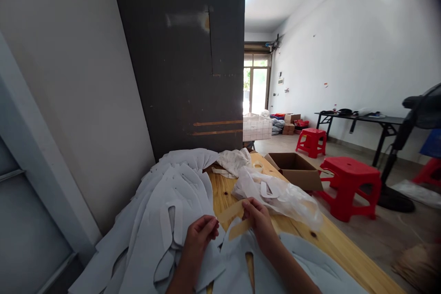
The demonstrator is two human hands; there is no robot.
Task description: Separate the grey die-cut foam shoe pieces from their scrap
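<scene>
My right hand [257, 216] pinches a beige U-shaped strip [230, 212] at its bend, with both arms pointing left. Close to the end of the upper arm is my left hand [202, 235], thumb and fingertips pressed together; whether anything is between them is too small to make out. Under both hands lie pale grey cut fabric pieces [237, 262], one with a long slot in it. To the left spreads a large overlapping pile of similar pieces [186, 179], with a white U-shaped piece [166, 225] on top.
A clear plastic bag [292, 200] lies on the wooden table [222, 188], with a crumpled white cloth [236, 161] and tape roll [257, 165] behind. An open cardboard box [299, 177], red stools [351, 174] and a fan [396, 147] stand right. A dark panel [186, 101] rises behind.
</scene>
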